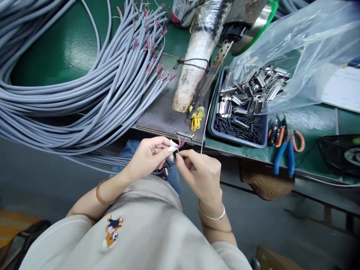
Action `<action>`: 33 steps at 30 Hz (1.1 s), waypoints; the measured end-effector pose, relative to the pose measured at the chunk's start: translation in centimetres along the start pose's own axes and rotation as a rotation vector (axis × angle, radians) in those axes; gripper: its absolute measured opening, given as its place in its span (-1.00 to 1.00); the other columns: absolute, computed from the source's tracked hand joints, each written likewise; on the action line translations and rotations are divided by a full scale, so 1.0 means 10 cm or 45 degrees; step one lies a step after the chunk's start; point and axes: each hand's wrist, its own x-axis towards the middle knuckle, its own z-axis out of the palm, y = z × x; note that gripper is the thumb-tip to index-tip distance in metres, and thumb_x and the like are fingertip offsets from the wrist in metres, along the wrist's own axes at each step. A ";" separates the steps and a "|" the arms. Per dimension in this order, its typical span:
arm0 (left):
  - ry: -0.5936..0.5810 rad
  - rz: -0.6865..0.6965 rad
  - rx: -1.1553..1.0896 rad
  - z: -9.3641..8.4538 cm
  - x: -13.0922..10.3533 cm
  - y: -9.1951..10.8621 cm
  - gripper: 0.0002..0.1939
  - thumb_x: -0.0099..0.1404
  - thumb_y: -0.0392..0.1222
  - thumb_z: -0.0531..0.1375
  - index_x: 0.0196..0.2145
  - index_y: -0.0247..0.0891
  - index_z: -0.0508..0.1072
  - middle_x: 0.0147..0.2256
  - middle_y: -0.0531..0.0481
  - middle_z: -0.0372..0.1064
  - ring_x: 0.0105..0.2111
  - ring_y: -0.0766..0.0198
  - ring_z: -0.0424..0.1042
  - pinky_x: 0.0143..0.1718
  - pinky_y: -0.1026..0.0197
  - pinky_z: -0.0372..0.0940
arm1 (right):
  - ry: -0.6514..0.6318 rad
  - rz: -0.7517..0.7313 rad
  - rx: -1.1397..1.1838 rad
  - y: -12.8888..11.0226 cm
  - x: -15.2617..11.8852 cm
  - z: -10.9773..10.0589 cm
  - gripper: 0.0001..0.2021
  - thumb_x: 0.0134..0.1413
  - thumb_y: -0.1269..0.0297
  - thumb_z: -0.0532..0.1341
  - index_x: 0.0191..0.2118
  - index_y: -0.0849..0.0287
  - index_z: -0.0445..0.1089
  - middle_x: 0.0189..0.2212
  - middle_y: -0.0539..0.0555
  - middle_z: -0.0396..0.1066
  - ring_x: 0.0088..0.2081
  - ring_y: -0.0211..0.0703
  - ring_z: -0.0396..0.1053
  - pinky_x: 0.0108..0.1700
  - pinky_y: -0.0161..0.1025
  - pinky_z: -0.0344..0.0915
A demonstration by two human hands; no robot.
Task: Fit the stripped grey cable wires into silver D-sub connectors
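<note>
My left hand [153,153], with white wraps on its fingertips, pinches a bundle of coloured wires [182,142]. Red, green, blue and purple strands run from it to the pins of a metal multi-pin connector [185,135] at the edge of a dark board [157,112]. Close beside it, my right hand [199,168] has thumb and forefinger pinched together just below the wires. A thin pale strand shows at its fingertips, but its kind is unclear. Behind the hands, several wired connectors [163,171] lie on my lap, partly hidden.
Grey cables [92,90] with stripped ends fill the left. A stained white tube [188,78] and yellow pieces [196,122] stand ahead. Right are a blue bin [239,139] of connectors and black sleeves, a plastic bag [312,56], pliers [285,150] and a green-rimmed spool [261,28].
</note>
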 end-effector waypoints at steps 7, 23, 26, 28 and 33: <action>0.196 0.877 0.736 0.18 -0.05 -0.19 -0.89 0.43 -0.33 0.20 -0.17 -0.33 0.56 -0.32 -0.09 0.60 -0.37 0.32 0.54 -0.33 0.32 0.38 | 0.451 0.244 -0.008 0.46 0.00 -0.31 -0.86 0.27 0.31 0.29 -0.36 0.07 0.49 -0.63 -0.13 0.33 -0.64 -0.33 0.17 -0.55 -0.27 0.05; -0.304 -0.007 0.198 0.10 0.12 -0.20 -0.74 0.33 -0.08 0.27 -0.40 -0.34 0.49 -0.60 0.09 0.29 -0.63 0.42 0.27 -0.57 0.36 0.16 | 0.358 0.326 -0.191 1.24 0.34 -0.52 -0.89 0.15 0.28 0.40 -0.37 0.05 0.49 -0.54 -0.04 0.40 -0.61 -0.28 0.21 -0.46 -0.17 0.08; -0.038 0.138 0.281 0.03 0.15 -0.05 -0.74 0.28 -0.09 0.29 -0.43 -0.35 0.48 -0.63 0.15 0.15 -0.64 0.48 0.07 -0.61 0.37 -0.01 | 0.647 0.432 -0.017 0.86 0.24 -0.52 -0.95 0.26 0.23 0.32 -0.23 0.02 0.53 -0.36 0.06 0.50 -0.58 -0.23 0.26 -0.54 -0.18 0.08; 0.064 0.273 0.382 0.04 0.15 0.00 -0.73 0.28 -0.10 0.29 -0.46 -0.36 0.48 -0.62 0.14 0.14 -0.61 0.48 0.03 -0.59 0.37 -0.03 | 0.638 0.455 0.206 0.61 0.16 -0.47 -0.95 0.17 0.24 0.40 -0.28 0.04 0.56 -0.44 0.02 0.47 -0.59 -0.26 0.20 -0.59 -0.22 0.01; 0.132 0.426 0.573 0.08 0.15 0.02 -0.73 0.33 -0.11 0.25 -0.44 -0.36 0.51 -0.60 0.12 0.20 -0.59 0.47 0.04 -0.56 0.35 0.01 | 0.239 0.402 0.481 0.26 0.04 -0.20 -0.94 0.23 0.29 0.34 -0.25 0.08 0.59 -0.37 -0.01 0.52 -0.57 -0.36 0.21 -0.57 -0.30 0.07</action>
